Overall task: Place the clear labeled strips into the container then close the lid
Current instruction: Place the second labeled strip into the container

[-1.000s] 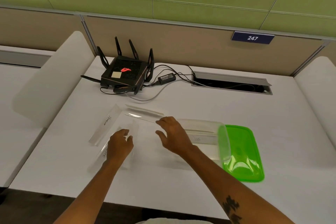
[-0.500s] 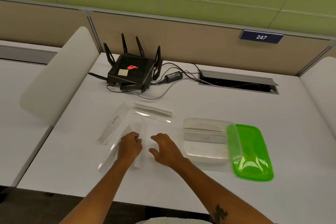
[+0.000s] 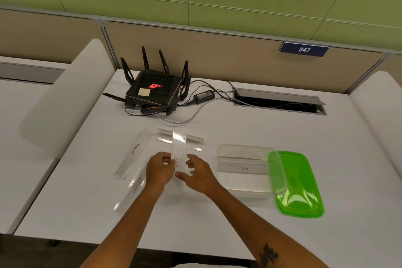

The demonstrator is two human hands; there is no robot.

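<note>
We note left hand (image 3: 159, 169) and right hand (image 3: 199, 175) each pinching a side edge of one clear labeled strip (image 3: 178, 148) raised over the white surface (image 3: 217, 224), just left of the open clear container (image 3: 239, 148), which holds a "Dog" strip (image 3: 241, 167), with the green lid (image 3: 301, 183) against its right side.

The lid (image 3: 300, 180) is translucent lime green, the container (image 3: 243, 184) clear, the worktop (image 3: 348, 235) white; clear strips (image 3: 134, 152) bear dark handwriting, the black router (image 3: 154, 91) shows a red emblem, and the navy sign (image 3: 304, 49) carries white numerals.
</note>
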